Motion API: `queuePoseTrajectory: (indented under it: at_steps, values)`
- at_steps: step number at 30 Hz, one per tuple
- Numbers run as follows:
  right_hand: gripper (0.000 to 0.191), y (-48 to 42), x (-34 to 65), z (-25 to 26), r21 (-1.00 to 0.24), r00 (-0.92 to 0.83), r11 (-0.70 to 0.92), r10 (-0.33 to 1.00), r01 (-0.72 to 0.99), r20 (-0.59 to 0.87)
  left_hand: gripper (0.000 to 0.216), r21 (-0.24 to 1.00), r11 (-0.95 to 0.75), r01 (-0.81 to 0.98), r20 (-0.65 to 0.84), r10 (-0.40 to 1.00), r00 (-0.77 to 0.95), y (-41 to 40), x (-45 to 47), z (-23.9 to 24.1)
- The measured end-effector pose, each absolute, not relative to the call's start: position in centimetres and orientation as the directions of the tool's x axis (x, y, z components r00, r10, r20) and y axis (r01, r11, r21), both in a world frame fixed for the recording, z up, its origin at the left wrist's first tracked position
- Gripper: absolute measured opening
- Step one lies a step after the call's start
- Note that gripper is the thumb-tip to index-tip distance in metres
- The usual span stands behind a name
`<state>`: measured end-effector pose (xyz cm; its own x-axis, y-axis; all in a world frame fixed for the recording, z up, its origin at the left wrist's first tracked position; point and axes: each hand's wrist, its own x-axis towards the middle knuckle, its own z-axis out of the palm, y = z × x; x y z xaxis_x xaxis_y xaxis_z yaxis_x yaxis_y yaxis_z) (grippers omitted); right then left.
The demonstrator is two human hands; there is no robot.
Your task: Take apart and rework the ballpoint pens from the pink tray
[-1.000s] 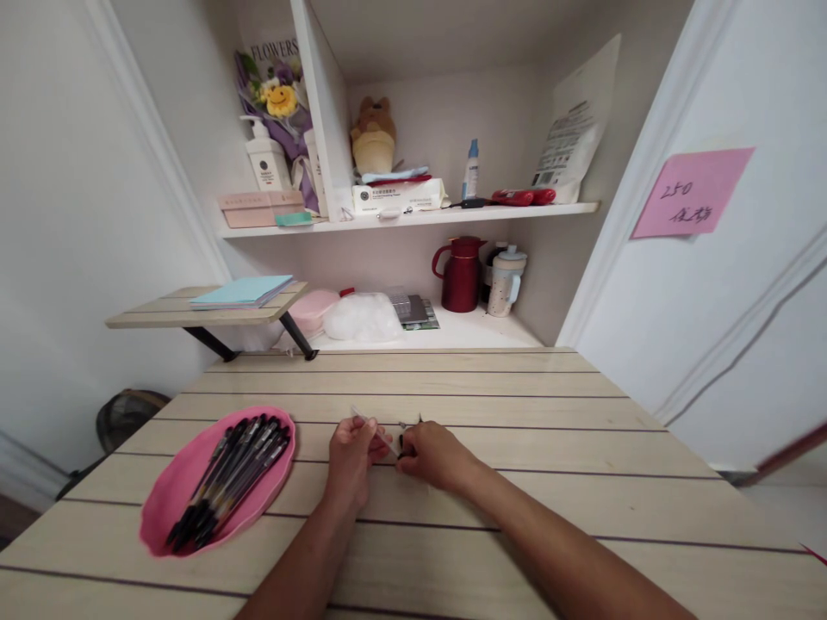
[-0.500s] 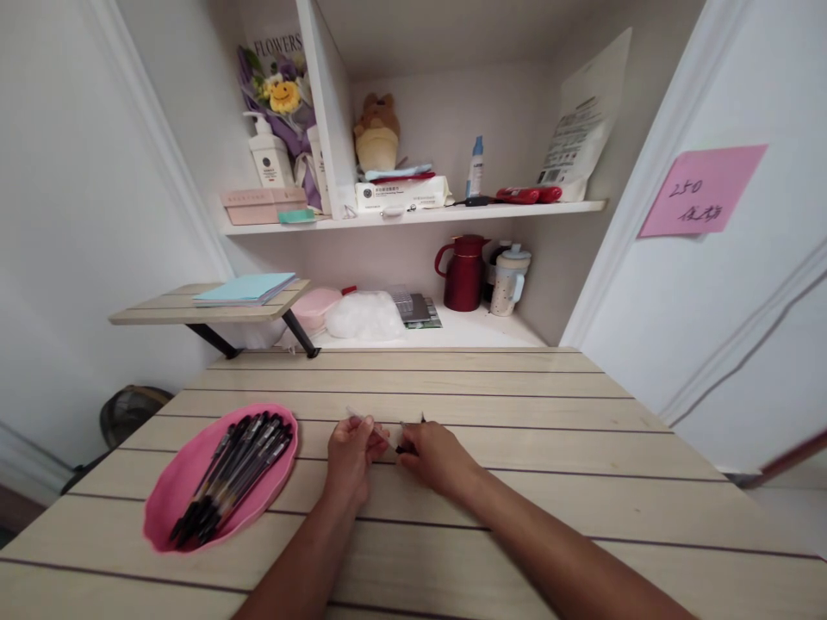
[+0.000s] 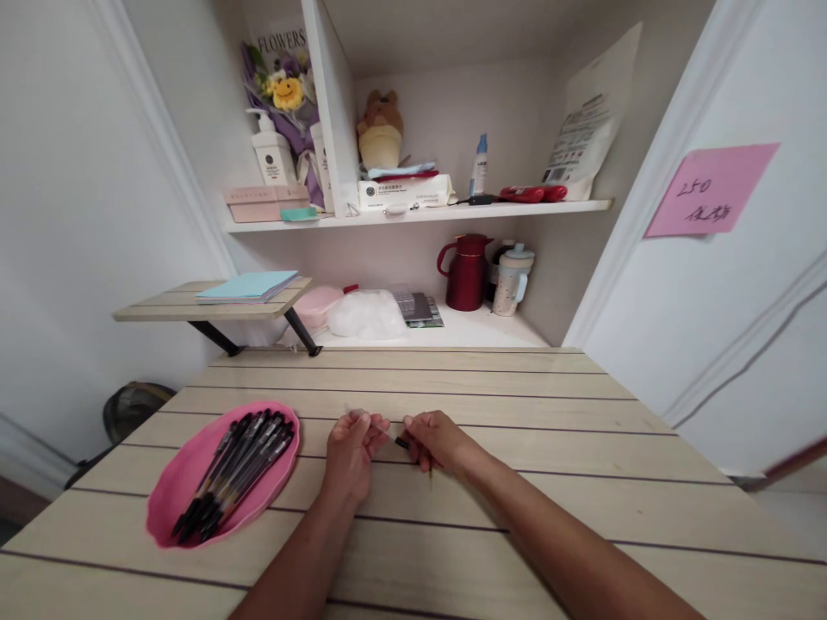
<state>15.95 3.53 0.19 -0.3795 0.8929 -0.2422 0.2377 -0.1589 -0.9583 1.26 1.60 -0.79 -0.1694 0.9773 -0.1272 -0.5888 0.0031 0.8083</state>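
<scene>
My left hand (image 3: 349, 449) is closed, pinching a clear pen barrel (image 3: 386, 430) over the middle of the table. The barrel slants down to the right and ends in a black grip (image 3: 401, 443) beside the fingers of my right hand (image 3: 439, 441). Those fingers are closed too, around what looks like a pen refill; only its thin yellowish end (image 3: 431, 478) pokes out below them. To the left of my hands, a pink oval tray (image 3: 161, 508) bears a bundle of several black-capped clear pens (image 3: 236, 474).
The wooden slatted table (image 3: 549, 525) meets a white shelf unit at the back. A small raised stand (image 3: 155, 301) with blue paper (image 3: 249, 286) is at the back left. A red jug (image 3: 466, 274) and a speckled cup (image 3: 510, 284) stand on the lower shelf.
My right hand has turned, so the thin piece that stuck up above it now points down below its fingers. My left hand stays in nearly the same place with the barrel.
</scene>
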Motion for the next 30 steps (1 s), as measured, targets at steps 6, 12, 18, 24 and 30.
queuePoseTrajectory:
  at_steps: [6,12,18,24,30]
  values:
    - [0.039,3.3,15.9,0.3,-0.960,-0.422,-0.192,0.868,0.203,-0.262,0.026,0.811,0.004,-0.585,-0.126,0.978,-0.167,1.7,1.3,-0.9]
    - [0.020,2.6,15.7,0.7,-0.959,-0.489,-0.238,0.826,0.152,-0.282,0.032,0.833,0.031,-0.553,-0.130,0.982,-0.140,1.3,1.5,-0.4]
    - [0.015,2.8,15.7,0.2,-0.976,-0.471,-0.145,0.858,0.161,-0.205,0.046,0.857,0.129,-0.499,-0.132,0.991,0.031,0.8,1.9,0.2]
    - [0.014,2.2,15.4,0.9,-0.748,-0.320,0.243,0.946,0.618,0.044,0.028,0.901,0.072,-0.429,-0.119,0.989,-0.083,0.7,2.5,0.1]
    - [0.008,1.1,14.9,2.2,-0.459,-0.320,0.332,0.941,0.824,0.106,0.026,0.953,0.015,-0.302,-0.089,0.968,-0.233,0.7,2.7,0.2]
